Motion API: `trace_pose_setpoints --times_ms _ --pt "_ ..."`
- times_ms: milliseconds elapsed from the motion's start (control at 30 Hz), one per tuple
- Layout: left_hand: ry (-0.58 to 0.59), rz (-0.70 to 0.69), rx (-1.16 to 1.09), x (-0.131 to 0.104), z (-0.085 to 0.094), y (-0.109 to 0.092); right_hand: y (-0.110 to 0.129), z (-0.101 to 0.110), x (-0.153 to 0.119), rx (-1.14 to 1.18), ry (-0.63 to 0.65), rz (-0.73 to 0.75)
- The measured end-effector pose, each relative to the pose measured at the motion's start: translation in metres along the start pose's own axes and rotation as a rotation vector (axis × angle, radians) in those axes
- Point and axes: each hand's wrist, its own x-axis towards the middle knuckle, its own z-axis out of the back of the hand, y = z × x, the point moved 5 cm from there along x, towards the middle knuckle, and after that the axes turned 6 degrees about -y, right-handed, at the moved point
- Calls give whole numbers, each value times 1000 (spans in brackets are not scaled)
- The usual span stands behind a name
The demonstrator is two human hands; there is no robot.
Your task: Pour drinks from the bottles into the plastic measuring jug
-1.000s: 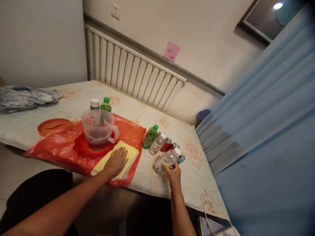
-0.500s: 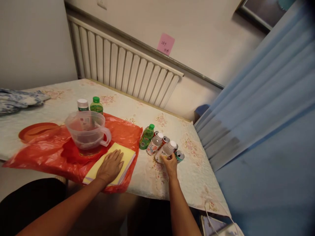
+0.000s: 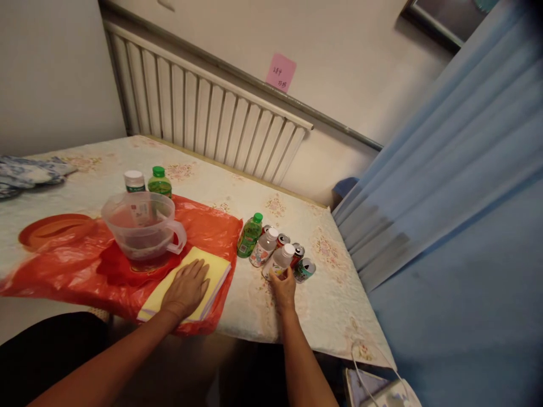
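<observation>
My left hand [image 3: 185, 288] lies flat with fingers stretched out on a yellow-covered notebook [image 3: 215, 270]. Beneath the notebook spreads a red plastic bag [image 3: 207, 217]. My right hand [image 3: 283, 287] grips the lower part of a clear white-capped bottle [image 3: 279, 260] that stands on the table. Just left of it are another white-capped bottle [image 3: 263, 249] and a green-capped bottle [image 3: 250, 236]. Behind and to the right stand several drink cans, among them a green can [image 3: 305, 270] and a dark red can [image 3: 297, 254]. A clear plastic measuring jug [image 3: 142, 229] sits on a red scalloped dish [image 3: 112, 264].
Behind the jug stand a white-capped container [image 3: 134, 181] and a green-capped bottle [image 3: 160, 182]. An orange lid [image 3: 53, 229] lies at the left, near a patterned cloth [image 3: 31, 176]. A blue curtain [image 3: 441, 186] hangs along the right edge of the floral-covered table [image 3: 335, 305].
My right hand has moved slightly left with the white-capped bottle, nearer the other white-capped bottle, uncovering more of the cans. My left hand stays on the notebook. The view has shifted a little.
</observation>
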Motion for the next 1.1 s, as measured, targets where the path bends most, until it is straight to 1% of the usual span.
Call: trace_pose_setpoints --times_ms 167,367,633,1100 --pt "-4 6 6 -1 -3 2 -10 -2 -7 -91 -39 -35" --pt "-18 25 -32 -2 -6 5 -16 -3 -7 -160 -75 -8" --pt "-10 10 -6 -2 -4 3 -22 -5 -7 -204 -104 47" --pt "-24 34 -42 -3 -5 5 -28 -7 -5 -242 -137 76"
